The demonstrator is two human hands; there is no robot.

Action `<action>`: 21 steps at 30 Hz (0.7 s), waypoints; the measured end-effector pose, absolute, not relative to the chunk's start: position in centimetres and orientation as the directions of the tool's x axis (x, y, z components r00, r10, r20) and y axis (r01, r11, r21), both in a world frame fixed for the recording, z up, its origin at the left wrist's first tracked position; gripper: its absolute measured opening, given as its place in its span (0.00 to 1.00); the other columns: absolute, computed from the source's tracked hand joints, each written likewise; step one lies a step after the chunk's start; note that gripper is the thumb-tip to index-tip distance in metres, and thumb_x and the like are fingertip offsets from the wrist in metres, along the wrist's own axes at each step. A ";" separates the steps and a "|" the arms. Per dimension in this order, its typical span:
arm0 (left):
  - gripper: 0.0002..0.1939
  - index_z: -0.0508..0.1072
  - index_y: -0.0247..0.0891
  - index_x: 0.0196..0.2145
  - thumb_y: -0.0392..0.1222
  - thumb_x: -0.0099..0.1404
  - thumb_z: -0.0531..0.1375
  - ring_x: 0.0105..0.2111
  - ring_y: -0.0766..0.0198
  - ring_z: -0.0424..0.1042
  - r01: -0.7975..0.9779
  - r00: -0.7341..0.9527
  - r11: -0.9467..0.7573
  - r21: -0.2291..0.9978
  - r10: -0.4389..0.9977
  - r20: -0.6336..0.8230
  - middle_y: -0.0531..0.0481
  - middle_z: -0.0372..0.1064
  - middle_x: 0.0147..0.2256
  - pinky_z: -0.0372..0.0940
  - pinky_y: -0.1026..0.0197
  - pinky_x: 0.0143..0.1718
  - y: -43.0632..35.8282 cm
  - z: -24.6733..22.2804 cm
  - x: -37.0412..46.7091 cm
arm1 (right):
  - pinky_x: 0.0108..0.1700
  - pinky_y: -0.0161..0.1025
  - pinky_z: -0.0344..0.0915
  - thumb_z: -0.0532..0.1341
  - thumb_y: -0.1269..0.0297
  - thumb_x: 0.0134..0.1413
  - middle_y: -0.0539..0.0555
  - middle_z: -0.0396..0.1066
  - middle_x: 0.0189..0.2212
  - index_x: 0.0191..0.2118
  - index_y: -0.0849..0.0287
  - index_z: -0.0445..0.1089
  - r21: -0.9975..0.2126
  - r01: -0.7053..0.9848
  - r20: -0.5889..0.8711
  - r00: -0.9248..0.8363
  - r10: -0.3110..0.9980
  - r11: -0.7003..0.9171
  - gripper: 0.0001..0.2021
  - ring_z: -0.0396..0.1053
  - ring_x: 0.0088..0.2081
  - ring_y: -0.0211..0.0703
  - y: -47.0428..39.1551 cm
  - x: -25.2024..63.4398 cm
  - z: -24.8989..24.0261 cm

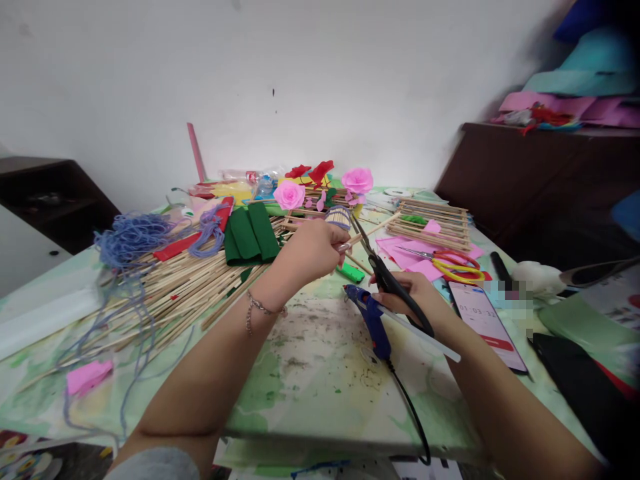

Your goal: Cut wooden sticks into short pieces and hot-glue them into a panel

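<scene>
My left hand (320, 247) is closed on a thin wooden stick (376, 228), which points up and to the right. My right hand (413, 297) grips black-handled scissors (393, 283). Their blades reach up to the stick; whether they touch it I cannot tell. A blue hot glue gun (374, 323) lies on the table below the scissors, with a long glue stick (430, 337) out of its back. A bright green object (351, 272) lies just below my left hand. Beyond that hand is a small bundle of stick ends wrapped in purple (338, 216).
Loose wooden sticks (185, 300), blue-purple yarn (133, 237) and folded dark green paper (251, 233) spread on the left. Pink paper flowers (289, 195) stand at the back. To the right are a stick frame (430, 223), red-and-yellow-handled scissors (457, 263) and a phone (485, 323). The glue gun's cord (413, 407) hangs over the front edge.
</scene>
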State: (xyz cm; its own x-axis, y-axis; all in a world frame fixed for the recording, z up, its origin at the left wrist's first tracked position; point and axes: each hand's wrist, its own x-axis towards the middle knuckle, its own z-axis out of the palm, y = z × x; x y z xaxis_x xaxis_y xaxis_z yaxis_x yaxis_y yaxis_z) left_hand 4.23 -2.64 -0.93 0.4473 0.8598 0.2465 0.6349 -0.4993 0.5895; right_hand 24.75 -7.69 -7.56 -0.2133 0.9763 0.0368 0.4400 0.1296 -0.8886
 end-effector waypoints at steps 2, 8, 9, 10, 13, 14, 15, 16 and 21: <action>0.10 0.71 0.35 0.20 0.27 0.46 0.52 0.19 0.67 0.63 0.643 0.441 -0.471 0.604 0.872 0.210 0.53 0.63 0.17 0.55 0.65 0.20 -2.6 -1.1 4.2 | 0.27 0.33 0.50 0.63 0.59 0.43 0.45 0.54 0.21 0.34 0.65 0.70 -0.892 0.439 0.019 -0.206 0.978 0.110 0.14 0.52 0.24 0.34 -7.7 24.7 -7.6; 0.09 0.74 0.34 0.28 0.29 0.53 0.54 0.19 0.66 0.68 0.546 0.456 -0.331 0.770 0.888 0.058 0.51 0.67 0.20 0.62 0.64 0.21 -2.6 -0.7 4.1 | 0.27 0.33 0.51 0.64 0.60 0.40 0.45 0.55 0.20 0.33 0.64 0.71 -0.907 0.411 0.009 -0.190 0.982 0.088 0.14 0.53 0.24 0.34 -7.8 24.7 -7.5; 0.08 0.74 0.34 0.29 0.31 0.56 0.54 0.21 0.65 0.70 0.510 0.465 -0.295 0.808 0.885 0.030 0.50 0.69 0.21 0.65 0.63 0.23 -2.7 -0.5 3.9 | 0.27 0.34 0.52 0.64 0.60 0.40 0.45 0.56 0.20 0.34 0.64 0.71 -0.911 0.403 0.012 -0.186 0.982 0.088 0.14 0.53 0.24 0.34 -7.8 24.7 -7.5; 0.08 0.74 0.34 0.30 0.32 0.58 0.55 0.23 0.65 0.72 0.474 0.470 -0.262 0.841 0.882 0.009 0.49 0.71 0.23 0.67 0.63 0.26 -2.7 -0.2 3.6 | 0.27 0.34 0.52 0.64 0.60 0.40 0.45 0.56 0.20 0.34 0.64 0.71 -0.915 0.394 0.017 -0.172 0.985 0.085 0.14 0.54 0.24 0.34 -7.8 24.8 -7.4; 0.09 0.74 0.34 0.36 0.34 0.60 0.55 0.28 0.64 0.74 0.446 0.433 -0.197 0.873 0.901 -0.018 0.46 0.74 0.29 0.69 0.62 0.32 -1.9 0.0 2.4 | 0.26 0.35 0.52 0.64 0.60 0.40 0.45 0.57 0.18 0.36 0.64 0.71 -0.929 0.363 0.046 -0.082 0.996 0.072 0.16 0.55 0.22 0.35 -7.6 25.2 -7.3; 0.10 0.74 0.34 0.37 0.34 0.59 0.55 0.29 0.64 0.74 0.486 0.412 -0.194 0.852 0.911 -0.028 0.46 0.75 0.30 0.68 0.62 0.32 -1.3 -0.2 2.0 | 0.26 0.35 0.52 0.64 0.60 0.39 0.45 0.58 0.18 0.36 0.63 0.71 -0.933 0.353 0.059 -0.048 0.997 0.072 0.16 0.55 0.22 0.36 -7.5 25.4 -7.2; 0.10 0.74 0.33 0.38 0.33 0.58 0.56 0.30 0.63 0.74 0.559 0.403 -0.199 0.805 0.913 -0.055 0.46 0.75 0.31 0.67 0.62 0.32 -0.6 -0.7 1.6 | 0.26 0.35 0.52 0.63 0.60 0.39 0.45 0.58 0.18 0.36 0.63 0.71 -0.935 0.347 0.072 -0.019 0.997 0.075 0.16 0.56 0.22 0.36 -7.4 25.6 -7.2; 0.09 0.74 0.33 0.36 0.34 0.58 0.56 0.30 0.62 0.74 0.647 0.418 -0.217 0.731 0.903 -0.102 0.46 0.75 0.30 0.66 0.63 0.31 0.2 -1.3 1.3 | 0.26 0.35 0.52 0.63 0.60 0.38 0.45 0.59 0.18 0.35 0.63 0.71 -0.934 0.347 0.086 -0.004 0.996 0.082 0.16 0.56 0.22 0.36 -7.4 25.8 -7.2; 0.10 0.74 0.33 0.23 0.40 0.58 0.58 0.28 0.59 0.71 0.882 0.433 -0.380 0.279 0.887 -0.161 0.43 0.74 0.26 0.63 0.61 0.32 2.9 -4.0 1.1 | 0.26 0.36 0.53 0.63 0.63 0.37 0.46 0.61 0.20 0.35 0.63 0.70 -0.941 0.306 0.141 -0.027 0.990 0.142 0.15 0.57 0.22 0.36 -7.1 26.3 -7.3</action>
State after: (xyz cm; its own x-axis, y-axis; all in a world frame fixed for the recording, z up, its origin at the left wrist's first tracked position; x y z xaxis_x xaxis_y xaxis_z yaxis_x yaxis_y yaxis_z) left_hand 1.09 2.95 -4.00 0.4329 0.8870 -0.1611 0.8819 -0.3797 0.2792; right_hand 26.30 -7.15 -7.34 -0.0273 0.9897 0.1406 0.3064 0.1421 -0.9412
